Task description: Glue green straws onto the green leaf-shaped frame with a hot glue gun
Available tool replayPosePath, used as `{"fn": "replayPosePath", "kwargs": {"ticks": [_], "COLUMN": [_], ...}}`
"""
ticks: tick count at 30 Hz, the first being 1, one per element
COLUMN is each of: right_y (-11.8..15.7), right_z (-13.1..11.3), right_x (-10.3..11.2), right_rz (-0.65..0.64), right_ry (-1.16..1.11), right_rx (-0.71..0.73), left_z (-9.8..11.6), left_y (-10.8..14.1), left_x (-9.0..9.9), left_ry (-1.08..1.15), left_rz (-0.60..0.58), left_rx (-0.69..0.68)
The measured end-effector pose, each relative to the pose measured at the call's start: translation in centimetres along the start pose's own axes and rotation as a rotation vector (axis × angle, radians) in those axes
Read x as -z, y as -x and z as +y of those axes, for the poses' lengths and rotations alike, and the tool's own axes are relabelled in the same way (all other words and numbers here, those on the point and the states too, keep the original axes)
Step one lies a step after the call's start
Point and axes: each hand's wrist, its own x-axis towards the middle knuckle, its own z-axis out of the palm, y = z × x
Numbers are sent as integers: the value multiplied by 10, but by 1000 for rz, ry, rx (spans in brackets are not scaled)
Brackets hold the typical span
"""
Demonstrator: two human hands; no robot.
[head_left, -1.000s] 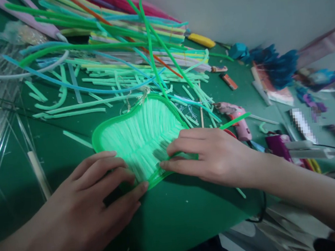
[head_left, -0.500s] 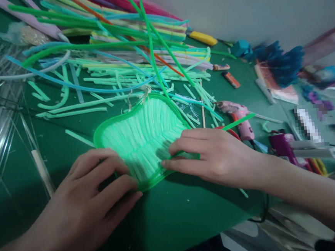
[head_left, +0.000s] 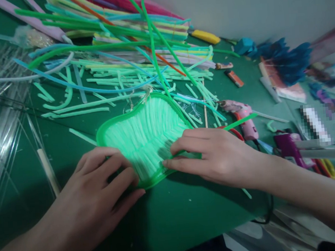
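Note:
A mint-green panel (head_left: 147,133) of pipe cleaners laid side by side lies on the green tabletop, edged with a darker green pipe cleaner (head_left: 109,123). My left hand (head_left: 102,184) grips its lower left edge, fingers bent over it and thumb along the near side. At the lower right edge, my right hand (head_left: 206,155) has thumb and forefinger closed on the green edging. A loose green end (head_left: 241,121) sticks out beyond that hand. The parts under my fingers are hidden. Twisted pale strands (head_left: 148,91) show at the panel's top.
Bundled pipe cleaners (head_left: 174,30) and cut mint pieces (head_left: 117,81) lie behind the panel. Rightward are a pink glue gun (head_left: 243,115), an orange lighter (head_left: 234,78) and a purple device (head_left: 291,146). Clear strands (head_left: 2,127) and a wooden stick (head_left: 47,169) are at left.
The whole view has shifted slightly, moving everything a little to the right in the picture. Both hands keep nearly the same hold on the panel.

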Motion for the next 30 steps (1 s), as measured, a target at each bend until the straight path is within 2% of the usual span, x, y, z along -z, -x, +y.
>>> {"fn": "replayPosePath", "kwargs": {"ticks": [4,9,15,23,30], "right_y": [2,4,4,8,8], "right_z": [-1,-1,-1,-3,-7], "right_x": [0,-1,-4,-1,0], "right_rz": [0,8,44,35,40], "right_ry": [-16,-20,-11,-24,-34], "right_rx": [-3,-3,-11,-23,-26], "left_z": [1,5,3,9,11], "left_y": [-2,-4,6,9,8], "left_x": [0,0,1,-4,-8], "left_ry": [-5,-10,-147,-146,-126], "left_rz": [-15,59,72,97,60], "left_rx": [-7,7,-210,-120,-81]}}
